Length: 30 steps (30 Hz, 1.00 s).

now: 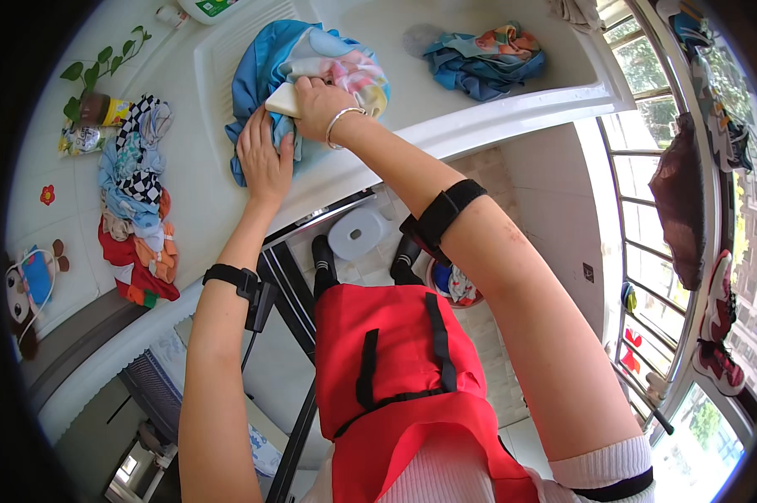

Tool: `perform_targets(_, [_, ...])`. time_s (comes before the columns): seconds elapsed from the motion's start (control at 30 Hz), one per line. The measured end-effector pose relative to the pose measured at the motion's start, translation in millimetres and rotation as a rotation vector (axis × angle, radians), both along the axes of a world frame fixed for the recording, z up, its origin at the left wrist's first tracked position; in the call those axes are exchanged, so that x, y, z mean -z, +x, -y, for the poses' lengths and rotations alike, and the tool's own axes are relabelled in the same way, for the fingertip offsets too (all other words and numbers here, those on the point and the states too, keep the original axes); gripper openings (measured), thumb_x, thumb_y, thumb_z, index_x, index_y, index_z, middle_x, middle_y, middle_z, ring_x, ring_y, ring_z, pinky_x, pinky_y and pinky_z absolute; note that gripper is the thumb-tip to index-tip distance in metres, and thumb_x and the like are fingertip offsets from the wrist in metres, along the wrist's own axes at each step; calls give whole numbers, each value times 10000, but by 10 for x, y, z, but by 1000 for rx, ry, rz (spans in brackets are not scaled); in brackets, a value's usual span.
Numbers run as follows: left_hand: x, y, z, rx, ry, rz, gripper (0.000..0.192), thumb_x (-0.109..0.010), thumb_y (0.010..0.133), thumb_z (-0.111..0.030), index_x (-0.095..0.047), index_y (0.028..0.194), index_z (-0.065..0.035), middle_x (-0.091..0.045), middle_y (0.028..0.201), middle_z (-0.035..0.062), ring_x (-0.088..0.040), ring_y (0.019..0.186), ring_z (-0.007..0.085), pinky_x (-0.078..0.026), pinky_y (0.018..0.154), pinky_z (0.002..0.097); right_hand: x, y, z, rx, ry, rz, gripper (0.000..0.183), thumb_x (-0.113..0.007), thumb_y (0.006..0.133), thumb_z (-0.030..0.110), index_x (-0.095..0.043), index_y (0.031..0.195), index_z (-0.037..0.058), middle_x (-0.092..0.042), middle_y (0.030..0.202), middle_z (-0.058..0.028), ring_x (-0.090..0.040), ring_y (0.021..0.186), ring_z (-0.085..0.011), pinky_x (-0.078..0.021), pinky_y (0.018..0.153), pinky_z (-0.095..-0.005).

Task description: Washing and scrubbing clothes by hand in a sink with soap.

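Note:
A blue cloth with a white, pink and yellow print [256, 69] lies bunched on the ribbed washboard part of a white laundry sink [472, 126]. My right hand [328, 107] grips a pale bar of soap [283, 100] against this cloth. Just left of it, my left hand [265, 154] rests flat on the cloth's near edge, fingers extended and slightly apart. In the basin to the right sits a second bundle of wet cloth, teal-blue and orange [485, 63].
Crumpled clothes [139, 195] lie along the left counter, beside a potted plant [92, 110]. A detergent bottle [208, 7] stands at the far edge. Below are a plastic stool [358, 234] and a basin of laundry [457, 283]. Shoes [717, 327] are by the window.

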<state>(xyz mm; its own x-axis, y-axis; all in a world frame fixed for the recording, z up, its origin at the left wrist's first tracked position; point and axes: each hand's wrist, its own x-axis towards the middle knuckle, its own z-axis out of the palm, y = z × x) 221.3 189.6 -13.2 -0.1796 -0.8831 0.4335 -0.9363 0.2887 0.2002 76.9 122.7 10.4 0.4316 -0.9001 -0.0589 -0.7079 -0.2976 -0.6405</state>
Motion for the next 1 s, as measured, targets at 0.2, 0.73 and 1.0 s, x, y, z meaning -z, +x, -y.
perform_targets(0.2, [11, 16, 20, -12, -4, -10, 493, -383, 892, -356, -398, 1240, -7, -413, 1289, 131, -352, 1206, 286, -244, 994, 402, -16, 2, 3, 0, 13, -7, 435, -576, 731, 222, -434, 1075, -3, -534, 1075, -224, -555, 984, -335, -431, 865, -367])
perform_targets(0.73, [-37, 41, 0, 5, -24, -74, 494, -426, 869, -357, -404, 1240, -31, -406, 1304, 78, -360, 1200, 253, -241, 997, 391, 90, 41, 5, 16, -94, -15, 430, -589, 719, 211, -426, 1055, -3, -529, 1073, -233, -549, 971, -364, -436, 844, -396])
perform_targets(1.0, [-36, 95, -24, 19, -65, -132, 488, -453, 858, -356, -421, 1229, -40, -432, 1281, 79, -379, 1181, 246, -260, 978, 392, 169, 64, 25, 32, -175, 28, 425, -570, 720, 160, -419, 1096, 31, -547, 1026, -222, -528, 953, -388, -426, 808, -413])
